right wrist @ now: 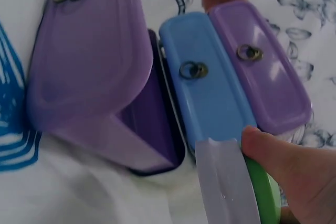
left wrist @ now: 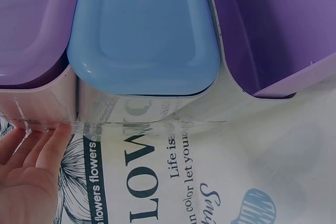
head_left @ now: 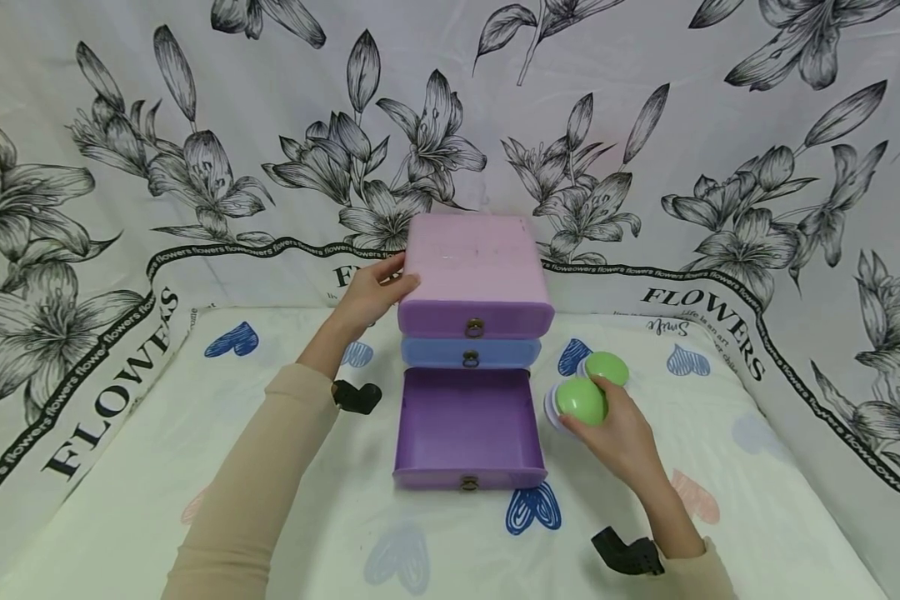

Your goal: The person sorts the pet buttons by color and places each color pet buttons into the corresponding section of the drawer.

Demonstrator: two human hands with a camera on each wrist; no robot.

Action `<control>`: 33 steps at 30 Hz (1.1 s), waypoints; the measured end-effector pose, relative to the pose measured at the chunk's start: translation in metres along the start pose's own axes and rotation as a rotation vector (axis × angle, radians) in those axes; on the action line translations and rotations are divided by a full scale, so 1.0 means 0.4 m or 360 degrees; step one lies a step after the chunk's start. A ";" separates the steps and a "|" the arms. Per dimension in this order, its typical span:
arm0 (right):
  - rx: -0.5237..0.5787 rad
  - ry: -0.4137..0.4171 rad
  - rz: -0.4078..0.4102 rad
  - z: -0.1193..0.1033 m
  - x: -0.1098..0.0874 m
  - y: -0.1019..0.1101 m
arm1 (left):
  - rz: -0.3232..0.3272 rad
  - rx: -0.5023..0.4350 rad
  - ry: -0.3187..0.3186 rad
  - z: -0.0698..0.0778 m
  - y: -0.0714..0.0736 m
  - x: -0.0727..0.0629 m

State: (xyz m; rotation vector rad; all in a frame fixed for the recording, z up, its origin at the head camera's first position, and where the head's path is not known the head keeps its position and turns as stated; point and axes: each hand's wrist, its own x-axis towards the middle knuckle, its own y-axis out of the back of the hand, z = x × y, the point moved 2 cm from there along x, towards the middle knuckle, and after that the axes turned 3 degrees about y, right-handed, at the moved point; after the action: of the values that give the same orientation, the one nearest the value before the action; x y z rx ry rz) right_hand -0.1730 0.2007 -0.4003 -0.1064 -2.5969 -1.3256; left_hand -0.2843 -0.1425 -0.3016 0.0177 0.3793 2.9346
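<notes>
A small drawer unit (head_left: 471,258) with a pink top stands in the middle. Its top purple drawer (head_left: 435,321) and blue drawer (head_left: 435,353) are closed, while the bottom purple drawer (head_left: 468,421) is pulled out with a bare floor. My left hand (head_left: 371,292) rests against the unit's upper left side, fingers (left wrist: 50,153) fairly straight on the pink wall. To the right of the open drawer, my right hand (head_left: 622,433) grips a round green-and-white object (head_left: 581,402). A similar object (head_left: 607,367) is just behind it; whether the hand holds that too is unclear.
White cloth with printed hearts (head_left: 396,558) covers the surface. Behind it hangs a flower-printed cloth (head_left: 292,108). Brass ring pulls (head_left: 475,327) sit on the drawer fronts. Black wrist straps (head_left: 356,397) show on both arms.
</notes>
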 end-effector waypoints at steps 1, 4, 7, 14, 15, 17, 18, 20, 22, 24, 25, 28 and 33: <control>0.0003 0.0018 -0.0007 -0.009 0.003 -0.004 | 0.0000 0.0003 0.0001 0.000 0.000 0.000; 0.0018 0.0064 -0.0036 -0.036 0.010 -0.017 | 0.0004 0.0008 0.0003 0.001 0.001 -0.001; 0.0040 0.0108 -0.0073 -0.063 0.016 -0.032 | 0.0011 0.0014 0.0006 0.001 0.003 -0.001; 0.0057 0.0194 -0.0162 -0.127 0.025 -0.071 | 0.0017 0.0007 0.0004 -0.004 0.004 0.000; 0.0057 0.0204 -0.0170 -0.135 0.027 -0.077 | 0.0016 0.0007 0.0003 -0.004 0.004 0.001; 0.0059 0.0228 -0.0177 -0.149 0.029 -0.088 | 0.0017 0.0008 -0.0001 -0.003 0.003 0.001; 0.0063 0.0236 -0.0182 -0.155 0.030 -0.094 | 0.0018 0.0010 -0.0001 -0.002 0.003 0.001; 0.0066 0.0254 -0.0182 -0.166 0.032 -0.105 | 0.0019 0.0012 -0.0001 0.000 0.002 0.002; 0.0067 0.0273 -0.0180 -0.175 0.034 -0.117 | 0.0022 0.0017 0.0002 0.001 0.001 0.002; 0.0062 0.0293 -0.0180 -0.184 0.037 -0.129 | 0.0021 0.0025 0.0007 0.002 0.001 0.002; 0.0060 0.0307 -0.0181 -0.188 0.038 -0.135 | 0.0021 0.0023 0.0009 0.002 0.001 0.003; 0.0053 0.0353 -0.0194 -0.202 0.042 -0.154 | 0.0022 0.0023 0.0015 -0.002 0.002 0.006; 0.0045 0.0420 -0.0225 -0.225 0.048 -0.181 | 0.0023 0.0000 0.0008 -0.024 0.007 0.024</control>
State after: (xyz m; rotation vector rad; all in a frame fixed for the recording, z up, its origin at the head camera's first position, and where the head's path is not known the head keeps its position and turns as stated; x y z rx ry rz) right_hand -0.1890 0.0848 -0.4021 0.2445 -2.4344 -1.2517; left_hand -0.2946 -0.1457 -0.3105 0.0130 0.3813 2.9496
